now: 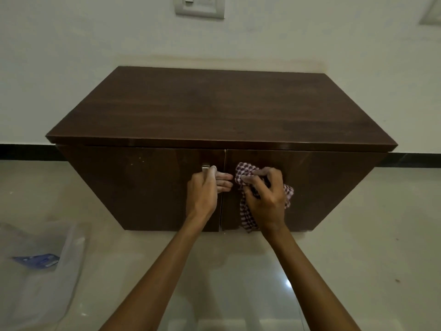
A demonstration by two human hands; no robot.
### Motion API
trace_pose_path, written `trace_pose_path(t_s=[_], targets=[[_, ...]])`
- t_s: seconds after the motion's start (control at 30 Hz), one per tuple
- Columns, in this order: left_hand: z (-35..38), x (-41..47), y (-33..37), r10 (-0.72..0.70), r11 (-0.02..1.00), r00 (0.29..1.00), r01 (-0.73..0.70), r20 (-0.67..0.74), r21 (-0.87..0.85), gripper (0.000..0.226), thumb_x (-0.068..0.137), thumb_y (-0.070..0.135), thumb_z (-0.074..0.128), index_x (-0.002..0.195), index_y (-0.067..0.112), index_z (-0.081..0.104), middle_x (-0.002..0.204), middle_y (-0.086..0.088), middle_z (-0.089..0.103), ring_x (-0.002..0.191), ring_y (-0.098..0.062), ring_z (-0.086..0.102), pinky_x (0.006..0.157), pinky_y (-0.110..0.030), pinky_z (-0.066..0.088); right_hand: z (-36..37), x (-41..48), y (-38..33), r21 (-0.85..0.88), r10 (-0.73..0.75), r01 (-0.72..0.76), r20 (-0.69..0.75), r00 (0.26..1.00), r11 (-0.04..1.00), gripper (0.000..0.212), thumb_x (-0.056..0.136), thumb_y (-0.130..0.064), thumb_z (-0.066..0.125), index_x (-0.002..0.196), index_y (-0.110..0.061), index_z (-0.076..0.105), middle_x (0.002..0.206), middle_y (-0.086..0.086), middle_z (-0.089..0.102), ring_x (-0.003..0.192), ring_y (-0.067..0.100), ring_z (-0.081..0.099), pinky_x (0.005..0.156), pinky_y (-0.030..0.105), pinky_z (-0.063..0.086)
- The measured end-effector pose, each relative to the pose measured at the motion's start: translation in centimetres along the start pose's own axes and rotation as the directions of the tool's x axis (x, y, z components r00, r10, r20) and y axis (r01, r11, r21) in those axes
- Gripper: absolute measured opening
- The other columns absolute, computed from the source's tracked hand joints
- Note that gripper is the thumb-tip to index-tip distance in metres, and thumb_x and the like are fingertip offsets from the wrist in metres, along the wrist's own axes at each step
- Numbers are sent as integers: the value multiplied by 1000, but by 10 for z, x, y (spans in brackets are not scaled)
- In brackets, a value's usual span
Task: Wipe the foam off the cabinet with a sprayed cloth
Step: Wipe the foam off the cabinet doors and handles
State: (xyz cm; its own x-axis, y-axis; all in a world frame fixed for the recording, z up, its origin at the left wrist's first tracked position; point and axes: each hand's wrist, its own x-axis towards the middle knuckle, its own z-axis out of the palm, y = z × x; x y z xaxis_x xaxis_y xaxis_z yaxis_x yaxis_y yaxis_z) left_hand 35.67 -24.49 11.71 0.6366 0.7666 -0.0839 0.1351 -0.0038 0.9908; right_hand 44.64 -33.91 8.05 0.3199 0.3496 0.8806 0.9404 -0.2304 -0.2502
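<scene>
A dark brown wooden cabinet (214, 111) with two front doors stands against the wall. My left hand (205, 189) is wrapped around the metal handle (205, 167) of the left door, near the centre seam. My right hand (265, 194) grips a bunched purple-and-white checked cloth (243, 173) and presses it against the upper inner corner of the right door. Part of the cloth hangs below my wrist. A few small pale specks dot the left door (138, 160). No clear foam shows on the top.
A clear plastic bag (40, 254) with a blue label lies on the glossy tiled floor at the lower left. A wall socket plate (199, 5) sits above the cabinet. A black skirting strip (26, 152) runs along the wall base.
</scene>
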Motion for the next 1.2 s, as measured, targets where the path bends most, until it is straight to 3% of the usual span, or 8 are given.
trace_pose_path(t_s=[0.1,0.23,0.4,0.5,0.7,0.9,1.1,1.2], targets=[[-6,0,5,35,999,999,-34,-40,32,44,98,26,30,86,8,68,80,-9,71,78,-19,69,80,-33,54,4,29,-25,-179,-99,122,132,986,976,8,76,-13,63,79,-6,67,90,11,56,87,21,50,69,18,43],[-14,1,9,52,996,993,-45,-109,71,42,98,26,32,85,10,69,73,-5,69,72,-18,68,77,-34,55,6,32,-38,-478,-38,222,365,930,850,16,68,-20,73,82,-13,70,90,7,64,82,23,52,59,30,47],[-20,1,10,77,996,979,-66,-187,64,39,97,23,36,83,7,69,66,0,64,63,-12,63,66,-22,53,9,14,-35,-495,10,237,446,895,836,25,60,-18,77,84,-13,71,96,8,63,85,23,37,61,32,49],[-30,0,7,124,988,959,-95,-257,120,33,96,20,39,85,6,67,66,4,61,55,-3,57,49,-5,43,10,4,-38,-462,4,280,523,852,842,30,55,-18,82,82,-11,71,99,8,54,83,22,38,61,30,49],[-49,4,4,98,990,964,-70,-246,121,30,95,18,40,93,7,68,85,-1,65,64,-5,56,50,-1,40,6,40,-51,-467,64,172,447,892,868,20,54,-4,83,68,-7,69,84,10,60,65,21,52,47,23,43],[-49,5,1,29,998,982,-17,-187,66,30,96,20,40,95,8,67,86,0,65,74,-6,60,63,-13,44,12,17,-48,-432,-13,405,671,741,806,33,28,-19,93,53,-14,71,93,8,69,83,22,47,55,24,51],[-45,5,0,-8,999,986,16,-168,46,30,95,20,41,94,6,68,89,-6,69,83,-16,65,75,-25,51,21,13,-50,-379,-73,542,767,637,751,34,30,-29,91,58,-24,74,96,2,69,88,21,49,66,25,52],[-42,4,3,-29,999,987,35,-159,35,29,95,20,41,90,8,68,88,-7,69,83,-17,65,76,-28,52,13,21,-40,-341,-114,466,696,709,816,34,35,-19,92,63,-17,74,100,8,65,89,22,42,57,26,52]])
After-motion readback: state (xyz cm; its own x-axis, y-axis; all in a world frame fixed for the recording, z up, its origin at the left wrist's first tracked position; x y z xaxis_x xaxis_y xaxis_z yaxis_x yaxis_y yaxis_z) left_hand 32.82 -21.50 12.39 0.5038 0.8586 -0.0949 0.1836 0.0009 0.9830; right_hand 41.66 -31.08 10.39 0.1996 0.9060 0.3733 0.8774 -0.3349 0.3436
